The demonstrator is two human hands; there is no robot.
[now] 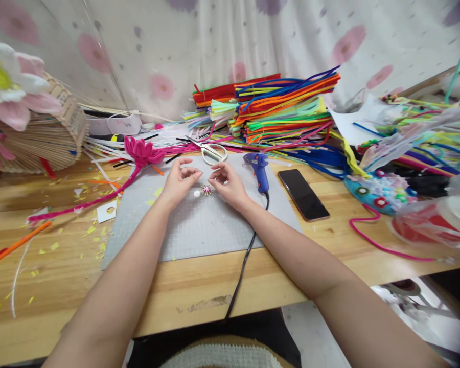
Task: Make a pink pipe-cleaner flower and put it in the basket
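Observation:
Over the grey cutting mat (pixel 214 230), my left hand (pixel 182 183) has its thumb and fingertips brought together in a pinch. My right hand (pixel 229 185) faces it a short gap away, fingers curled and drawn in towards the thumb. Whatever either hand may hold is too small to make out. Just below the fingertips lies a small spiky pink-and-white flower-like piece (pixel 206 190). A small white ball (pixel 197 193) sits left of it. Behind the hands are scissors (pixel 213 153) with pale handles. A blue glue gun (pixel 258 171) lies right of my right hand.
A black phone (pixel 303 195) lies right of the mat. The glue gun's cord (pixel 246 255) runs under my right forearm to the table's front edge. A magenta fuzzy flower (pixel 141 152) lies at left. Bundled pipe cleaners (pixel 287 107) are stacked behind. Yellow scraps (pixel 90 231) litter the left side.

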